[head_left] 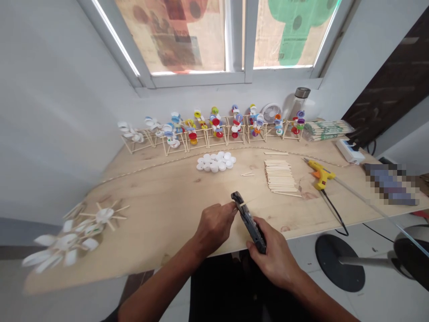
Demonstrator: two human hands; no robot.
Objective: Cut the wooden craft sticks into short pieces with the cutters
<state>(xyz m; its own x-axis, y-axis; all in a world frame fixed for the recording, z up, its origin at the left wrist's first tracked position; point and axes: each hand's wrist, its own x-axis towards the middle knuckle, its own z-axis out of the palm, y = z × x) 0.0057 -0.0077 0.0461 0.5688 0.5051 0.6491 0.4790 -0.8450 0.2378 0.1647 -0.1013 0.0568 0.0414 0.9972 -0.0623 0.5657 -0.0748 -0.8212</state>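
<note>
The right hand (pixel 276 257) is closed around a black tool (pixel 250 221), which is on the near side of the white caps (pixel 216 162) and somewhat to their right. The left hand (pixel 214 225) seems to pinch a thin stick (pixel 243 204) at the tool's head. Probably the stick is being trimmed; the next move calls for steady holding and firm squeezing.

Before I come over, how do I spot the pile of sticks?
Find the wooden table under the window. Look between the white caps and the yellow glue gun. It's the big pile of loose sticks laid side by side, unlike the few short bits beside it or the bagged sticks behind.
</note>
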